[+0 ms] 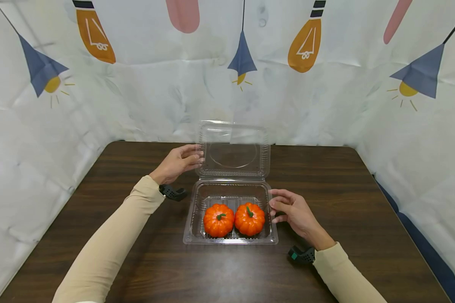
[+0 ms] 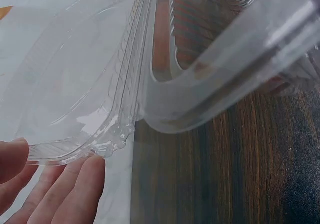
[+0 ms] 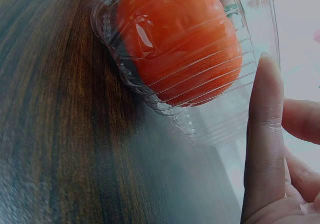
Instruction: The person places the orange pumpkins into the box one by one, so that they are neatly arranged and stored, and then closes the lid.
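A clear plastic clamshell container [image 1: 188, 223] stands on the table with its hinged lid [image 1: 233, 156] raised at the back. Two small orange pumpkins [image 1: 218, 223] with green stems sit side by side in its base. My left hand [image 1: 179, 163] pinches the left edge of the lid between thumb and fingers; the left wrist view shows this lid edge [image 2: 65, 151] close up. At the right rim of the base, my right hand [image 1: 293, 210] touches with fingers extended. In the right wrist view one pumpkin [image 3: 180, 49] shows through the ribbed wall, beside the straight index finger [image 3: 265, 129].
The dark wood-grain table [image 1: 136, 261] stretches out around the container. Behind it and along both sides hangs a white curtain [image 1: 151, 92] printed with lamps and bulbs. Each wrist wears a black strap [image 1: 172, 192].
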### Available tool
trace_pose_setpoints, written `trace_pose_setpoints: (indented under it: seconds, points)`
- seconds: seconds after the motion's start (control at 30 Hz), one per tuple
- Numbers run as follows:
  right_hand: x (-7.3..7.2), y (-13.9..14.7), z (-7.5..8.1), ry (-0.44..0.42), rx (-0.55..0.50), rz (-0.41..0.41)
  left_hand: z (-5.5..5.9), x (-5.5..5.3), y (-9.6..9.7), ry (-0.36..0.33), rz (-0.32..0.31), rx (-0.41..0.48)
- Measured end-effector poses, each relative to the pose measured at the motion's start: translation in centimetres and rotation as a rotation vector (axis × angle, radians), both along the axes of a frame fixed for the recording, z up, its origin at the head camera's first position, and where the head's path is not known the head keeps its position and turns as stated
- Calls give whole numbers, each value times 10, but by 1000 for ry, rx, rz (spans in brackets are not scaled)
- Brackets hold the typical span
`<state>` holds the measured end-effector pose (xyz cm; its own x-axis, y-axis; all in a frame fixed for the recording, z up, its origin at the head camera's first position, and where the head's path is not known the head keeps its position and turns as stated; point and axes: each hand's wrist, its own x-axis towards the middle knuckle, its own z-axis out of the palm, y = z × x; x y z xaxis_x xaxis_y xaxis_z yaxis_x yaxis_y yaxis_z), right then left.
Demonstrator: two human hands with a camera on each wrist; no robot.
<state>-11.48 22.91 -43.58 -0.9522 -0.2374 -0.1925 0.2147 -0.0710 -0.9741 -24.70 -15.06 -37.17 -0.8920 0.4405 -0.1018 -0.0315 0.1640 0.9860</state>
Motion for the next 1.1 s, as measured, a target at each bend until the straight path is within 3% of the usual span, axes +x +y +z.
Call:
trace_pose_setpoints:
  seconds: [0.57, 0.87, 1.1]
  points:
    - [0, 0, -1, -2, 17, 8, 10, 11, 3, 38, 58, -32]
    - [1, 1, 0, -6, 5, 7, 18, 19, 0, 78, 5, -47]
    - [0, 1, 1, -8, 14, 7, 21, 23, 1, 180, -19, -87]
